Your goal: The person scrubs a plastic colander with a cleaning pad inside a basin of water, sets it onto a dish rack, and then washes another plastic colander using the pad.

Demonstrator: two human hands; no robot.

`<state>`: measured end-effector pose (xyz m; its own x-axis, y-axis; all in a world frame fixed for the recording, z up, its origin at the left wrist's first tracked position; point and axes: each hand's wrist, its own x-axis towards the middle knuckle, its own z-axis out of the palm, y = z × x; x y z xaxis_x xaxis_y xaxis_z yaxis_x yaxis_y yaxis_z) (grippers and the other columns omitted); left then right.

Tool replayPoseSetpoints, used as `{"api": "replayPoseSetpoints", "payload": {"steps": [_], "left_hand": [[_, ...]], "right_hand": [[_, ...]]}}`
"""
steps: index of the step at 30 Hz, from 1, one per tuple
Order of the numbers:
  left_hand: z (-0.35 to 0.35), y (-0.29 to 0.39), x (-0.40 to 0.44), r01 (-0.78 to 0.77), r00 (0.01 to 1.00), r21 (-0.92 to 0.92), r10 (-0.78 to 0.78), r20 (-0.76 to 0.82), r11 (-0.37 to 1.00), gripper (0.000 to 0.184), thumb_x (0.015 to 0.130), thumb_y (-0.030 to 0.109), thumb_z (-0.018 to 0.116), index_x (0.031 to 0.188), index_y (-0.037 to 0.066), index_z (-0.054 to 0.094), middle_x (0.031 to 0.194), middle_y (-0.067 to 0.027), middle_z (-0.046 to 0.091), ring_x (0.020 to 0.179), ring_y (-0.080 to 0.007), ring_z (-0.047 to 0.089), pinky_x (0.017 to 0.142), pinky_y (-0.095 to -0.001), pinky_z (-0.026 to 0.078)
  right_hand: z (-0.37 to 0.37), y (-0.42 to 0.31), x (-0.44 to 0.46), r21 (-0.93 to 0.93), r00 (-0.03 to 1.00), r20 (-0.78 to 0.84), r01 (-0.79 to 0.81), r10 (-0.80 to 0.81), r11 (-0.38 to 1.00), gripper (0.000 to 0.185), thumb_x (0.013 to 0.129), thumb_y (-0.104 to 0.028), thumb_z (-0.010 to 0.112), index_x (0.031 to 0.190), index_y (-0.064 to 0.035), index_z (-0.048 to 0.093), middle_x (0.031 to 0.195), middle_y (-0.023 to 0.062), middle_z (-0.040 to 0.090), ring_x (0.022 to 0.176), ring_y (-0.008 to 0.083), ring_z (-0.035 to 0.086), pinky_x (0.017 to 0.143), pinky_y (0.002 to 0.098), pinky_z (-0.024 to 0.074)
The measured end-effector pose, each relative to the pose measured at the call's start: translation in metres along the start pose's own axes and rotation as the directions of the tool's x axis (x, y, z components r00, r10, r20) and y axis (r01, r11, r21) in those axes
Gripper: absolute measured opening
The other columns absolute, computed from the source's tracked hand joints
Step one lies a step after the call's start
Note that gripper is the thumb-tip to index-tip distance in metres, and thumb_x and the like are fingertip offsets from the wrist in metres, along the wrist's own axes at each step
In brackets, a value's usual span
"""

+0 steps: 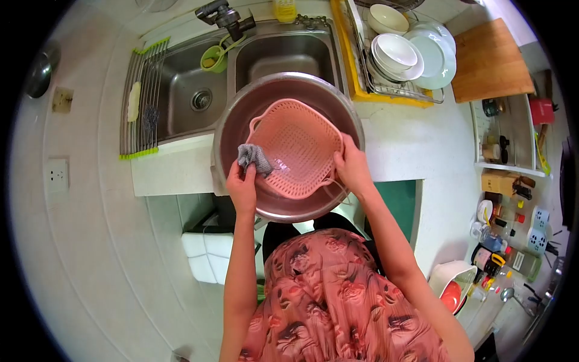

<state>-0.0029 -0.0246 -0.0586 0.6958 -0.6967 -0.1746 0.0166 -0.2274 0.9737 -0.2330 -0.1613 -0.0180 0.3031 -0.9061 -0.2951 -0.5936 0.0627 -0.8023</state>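
Note:
A pink plastic colander [301, 142] with a perforated wall and side handles is held tilted over a large metal basin [289, 211]. My right hand [354, 166] grips the colander's right edge, thumb on the inside. A crumpled grey cloth [256, 158] is pinched in my left hand [242, 186], against the colander's lower left rim. The basin rests at the front of the double sink [283, 55], partly over its right bowl. Whatever lies in the basin below the colander is hidden.
A green strainer cup [215, 59] hangs by the faucet [226, 21]. The roll-up rack [143, 99] spans the left bowl. To the right stand a dish rack [395, 90] with bowls and plates, a cutting board [491, 60], and several bottles [509, 214].

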Motion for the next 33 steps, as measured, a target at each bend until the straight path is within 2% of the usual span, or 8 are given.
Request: {"api": "replayPoseSetpoints", "payload": {"steps": [3, 8, 9, 18, 24, 28, 31, 33], "left_hand": [[0.013, 0.002, -0.004, -0.049, 0.999, 0.09, 0.05, 0.0, 0.995, 0.036, 0.091, 0.003, 0.063, 0.126, 0.001, 0.061, 0.109, -0.0096, 0.07, 0.098, -0.0178, 0.066, 0.09, -0.0307, 0.05], [0.031, 0.028, -0.002, -0.319, 0.947, 0.54, 0.291, 0.139, 0.779, 0.043, 0.083, 0.005, 0.069, 0.125, 0.009, 0.063, 0.11, -0.016, 0.07, 0.097, -0.032, 0.068, 0.088, -0.039, 0.052], [0.034, 0.028, 0.0, -0.346, 0.937, 0.499, 0.321, 0.138, 0.795, 0.039, 0.083, 0.007, 0.069, 0.121, 0.007, 0.064, 0.109, -0.0143, 0.069, 0.096, -0.037, 0.066, 0.083, -0.0437, 0.053], [0.032, 0.021, 0.03, -0.491, 0.864, 0.571, 0.285, 0.415, 0.657, 0.042, 0.079, 0.002, 0.066, 0.12, 0.009, 0.062, 0.118, -0.013, 0.058, 0.101, -0.0368, 0.063, 0.082, -0.0448, 0.054], [0.046, -0.007, 0.067, -0.794, 0.607, 0.483, 0.513, 0.606, 0.369, 0.038, 0.084, 0.005, 0.059, 0.122, 0.008, 0.062, 0.128, -0.0126, 0.055, 0.117, -0.0336, 0.058, 0.088, -0.0422, 0.054], [0.066, -0.048, 0.058, -0.81, 0.566, 0.535, 0.56, 0.605, 0.24, 0.041, 0.088, 0.01, 0.055, 0.128, 0.002, 0.056, 0.142, -0.0162, 0.047, 0.127, -0.0344, 0.051, 0.102, -0.0445, 0.047], [0.081, -0.059, 0.023, -0.773, 0.633, 0.529, 0.475, 0.611, 0.35, 0.047, 0.088, 0.013, 0.059, 0.134, 0.0, 0.053, 0.144, -0.017, 0.047, 0.133, -0.0369, 0.045, 0.111, -0.0477, 0.037], [0.087, -0.056, 0.009, -0.84, 0.501, 0.348, 0.347, 0.793, 0.417, 0.049, 0.091, 0.017, 0.057, 0.136, 0.001, 0.051, 0.149, -0.0178, 0.043, 0.137, -0.0365, 0.04, 0.114, -0.0476, 0.034]], "right_hand": [[-0.024, -0.03, -0.006, -0.175, 0.897, -0.151, 0.389, -0.415, 0.905, 0.05, 0.084, -0.002, 0.061, 0.133, -0.0076, 0.054, 0.137, 0.0186, 0.056, 0.103, 0.0414, 0.065, 0.088, 0.0475, 0.0541], [-0.03, -0.055, -0.022, -0.302, 0.844, -0.019, 0.505, -0.535, 0.808, 0.06, 0.081, -0.004, 0.067, 0.139, -0.0108, 0.052, 0.141, 0.0171, 0.053, 0.118, 0.0372, 0.06, 0.096, 0.043, 0.0518], [-0.025, -0.054, -0.023, -0.337, 0.815, 0.01, 0.549, -0.58, 0.765, 0.063, 0.08, -0.004, 0.068, 0.14, -0.0113, 0.051, 0.142, 0.0173, 0.052, 0.119, 0.0368, 0.059, 0.096, 0.0423, 0.0515], [0.007, -0.019, -0.03, -0.05, 0.954, -0.186, 0.229, -0.234, 0.972, 0.085, 0.082, 0.005, 0.061, 0.156, -0.0131, 0.024, 0.155, 0.0159, 0.038, 0.131, 0.0395, 0.049, 0.099, 0.0447, 0.0493], [0.035, -0.012, -0.049, -0.351, 0.821, -0.268, 0.404, -0.504, 0.845, 0.066, 0.095, 0.0, 0.051, 0.155, -0.0048, 0.024, 0.156, 0.0265, 0.032, 0.14, 0.0411, 0.039, 0.114, 0.0408, 0.0362], [0.058, 0.009, -0.049, -0.269, 0.827, -0.373, 0.339, -0.422, 0.902, 0.067, 0.095, -0.001, 0.052, 0.154, 0.0009, 0.021, 0.158, 0.0257, 0.026, 0.146, 0.0402, 0.029, 0.12, 0.0412, 0.0265], [0.063, 0.006, -0.049, -0.323, 0.817, -0.376, 0.326, -0.437, 0.888, 0.069, 0.093, 0.001, 0.051, 0.154, 0.002, 0.018, 0.158, 0.0251, 0.026, 0.147, 0.0397, 0.028, 0.12, 0.0415, 0.0251], [0.065, 0.008, -0.049, -0.324, 0.818, -0.376, 0.323, -0.435, 0.889, 0.071, 0.092, 0.004, 0.05, 0.155, 0.0012, 0.018, 0.158, 0.0247, 0.026, 0.147, 0.0397, 0.027, 0.12, 0.0415, 0.0252]]}}
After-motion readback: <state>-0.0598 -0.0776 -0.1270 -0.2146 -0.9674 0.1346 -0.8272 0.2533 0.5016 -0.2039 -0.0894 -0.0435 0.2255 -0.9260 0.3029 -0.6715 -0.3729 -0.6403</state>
